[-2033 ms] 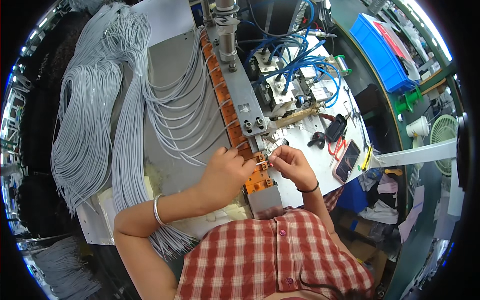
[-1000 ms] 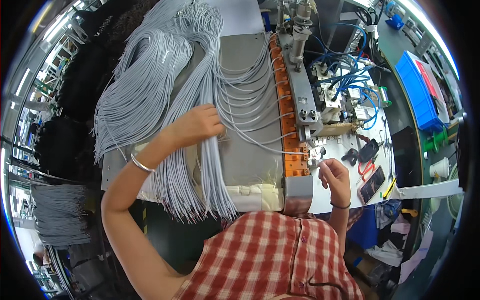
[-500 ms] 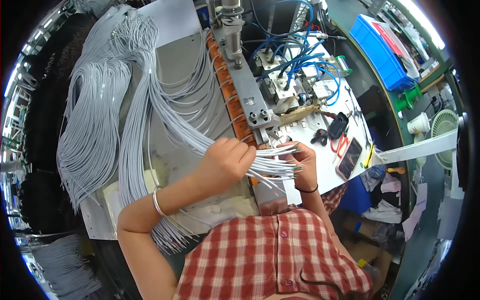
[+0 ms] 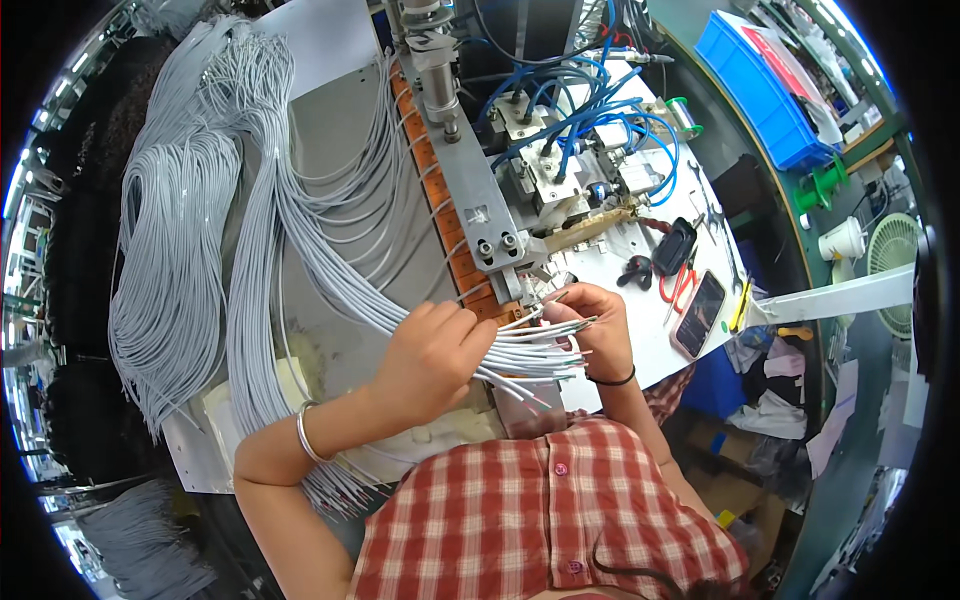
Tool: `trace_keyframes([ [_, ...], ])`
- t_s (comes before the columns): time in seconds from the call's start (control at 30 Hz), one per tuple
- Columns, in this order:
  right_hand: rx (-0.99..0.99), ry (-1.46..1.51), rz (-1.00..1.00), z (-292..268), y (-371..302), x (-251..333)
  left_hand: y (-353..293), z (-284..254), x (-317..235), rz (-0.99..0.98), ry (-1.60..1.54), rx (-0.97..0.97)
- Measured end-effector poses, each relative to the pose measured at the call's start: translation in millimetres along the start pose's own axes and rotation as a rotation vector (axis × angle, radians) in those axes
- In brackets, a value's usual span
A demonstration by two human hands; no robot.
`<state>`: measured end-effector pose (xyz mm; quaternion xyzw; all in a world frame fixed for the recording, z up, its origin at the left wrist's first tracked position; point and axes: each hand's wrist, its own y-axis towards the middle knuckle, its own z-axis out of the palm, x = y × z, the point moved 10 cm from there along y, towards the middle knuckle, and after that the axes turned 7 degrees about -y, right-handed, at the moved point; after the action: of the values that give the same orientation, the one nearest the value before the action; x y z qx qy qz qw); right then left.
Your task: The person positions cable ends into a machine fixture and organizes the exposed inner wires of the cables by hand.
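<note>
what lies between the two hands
In the head view, the splayed ends of the gray cable bundle lie between the left hand and right hand, beside the orange strip.

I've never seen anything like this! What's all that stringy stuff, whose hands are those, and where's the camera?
The camera sits on a person's head, looking down at their own two bare hands. The left hand grips a bunch of gray wires. The right hand is at their loose ends; whether it pinches any is hard to tell. Beside the hands is an orange strip along a metal bar, near blue tubes. On the white surface lies a phone.
</note>
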<state>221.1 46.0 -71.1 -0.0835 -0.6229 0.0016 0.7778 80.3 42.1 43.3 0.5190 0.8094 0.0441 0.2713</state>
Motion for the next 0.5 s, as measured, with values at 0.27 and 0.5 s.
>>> trace_keyframes([
  [0.27,-0.008,0.007,0.042,3.5,-2.5,-0.5,-1.2,3.2,6.2,-0.083,-0.005,0.001],
  [0.5,0.036,0.012,0.037,7.9,-4.1,3.4,-0.3,4.3,5.9,-0.108,-0.008,0.038],
])
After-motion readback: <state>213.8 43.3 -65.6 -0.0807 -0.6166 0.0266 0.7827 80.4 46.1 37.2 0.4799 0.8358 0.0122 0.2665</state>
